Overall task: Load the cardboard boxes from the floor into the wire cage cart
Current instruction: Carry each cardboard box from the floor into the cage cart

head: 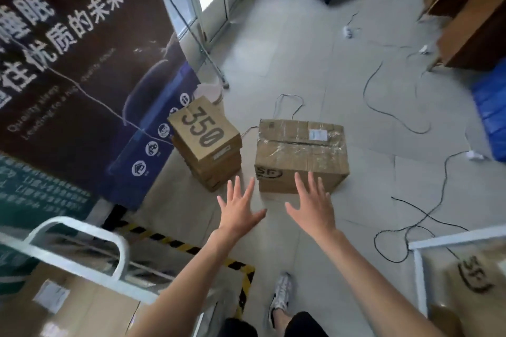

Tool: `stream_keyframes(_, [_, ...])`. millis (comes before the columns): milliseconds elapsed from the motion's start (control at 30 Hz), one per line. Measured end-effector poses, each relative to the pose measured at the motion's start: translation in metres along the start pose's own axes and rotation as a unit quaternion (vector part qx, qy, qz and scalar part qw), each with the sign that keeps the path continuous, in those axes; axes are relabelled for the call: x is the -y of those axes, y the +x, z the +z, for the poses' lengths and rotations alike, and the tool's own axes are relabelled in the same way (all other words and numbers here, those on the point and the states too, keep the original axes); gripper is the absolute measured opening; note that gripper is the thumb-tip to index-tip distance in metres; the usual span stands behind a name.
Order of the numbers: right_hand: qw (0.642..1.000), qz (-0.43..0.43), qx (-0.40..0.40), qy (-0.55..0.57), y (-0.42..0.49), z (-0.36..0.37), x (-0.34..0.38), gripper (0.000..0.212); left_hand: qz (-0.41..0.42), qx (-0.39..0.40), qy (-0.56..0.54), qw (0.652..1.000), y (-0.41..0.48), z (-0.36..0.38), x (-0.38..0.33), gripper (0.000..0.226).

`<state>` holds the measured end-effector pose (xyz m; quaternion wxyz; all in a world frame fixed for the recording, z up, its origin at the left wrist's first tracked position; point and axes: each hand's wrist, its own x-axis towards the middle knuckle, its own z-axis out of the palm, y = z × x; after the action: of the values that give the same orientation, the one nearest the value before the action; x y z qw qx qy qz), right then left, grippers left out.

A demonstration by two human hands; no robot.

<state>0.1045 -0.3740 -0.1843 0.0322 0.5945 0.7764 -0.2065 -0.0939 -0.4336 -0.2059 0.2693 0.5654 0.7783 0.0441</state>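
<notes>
Pale tiled floor [315,44] – loose cables; taped box [301,156] | left hand [238,210], right hand [315,208] – fingers spread, empty

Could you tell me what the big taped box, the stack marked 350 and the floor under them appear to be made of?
Big taped box: brown corrugated cardboard, matte, with glossy clear tape that wrinkles and shines across its top.
Stack marked 350: plain matte brown cardboard with black print, probably thinner shoebox board.
Floor: pale, smooth tiles with faint joint lines and a soft sheen, likely ceramic.

Brown cardboard boxes [301,156], black "350" print, yellow-black striped floor tape [243,276], blue crate [490,107].
</notes>
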Motion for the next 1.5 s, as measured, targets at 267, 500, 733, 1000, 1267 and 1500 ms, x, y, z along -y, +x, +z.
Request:
stream_keyframes(267, [0.994,0.100,0.013,0.042,0.040,-0.016,-0.089,0.085,0.071,0.068,0.054,0.994,0.085,0.021,-0.100,0.095])
stream_keyframes(500, [0.988,0.133,0.038,0.065,0.122,-0.010,-0.134,0.086,0.078,0.113,0.045,0.990,0.183,0.045,-0.127,0.094])
stream_keyframes(733, [0.986,0.128,0.074,0.071,0.234,-0.005,-0.157,0.084,0.075,0.149,0.048,0.985,0.298,0.061,-0.142,0.094])
stream_keyframes(1000, [0.982,0.130,0.107,0.083,0.344,0.022,-0.191,0.085,0.036,0.176,0.024,0.983,0.399,0.093,-0.139,0.092])
stream_keyframes(1267, [0.975,0.116,0.180,0.050,0.465,0.118,-0.266,0.086,-0.061,0.152,-0.025,0.986,0.521,0.169,-0.076,0.094])
stream_keyframes(1500, [0.956,0.220,0.186,0.046,0.522,0.193,-0.376,0.098,-0.193,0.115,-0.073,0.972,0.578,0.235,0.039,0.116])
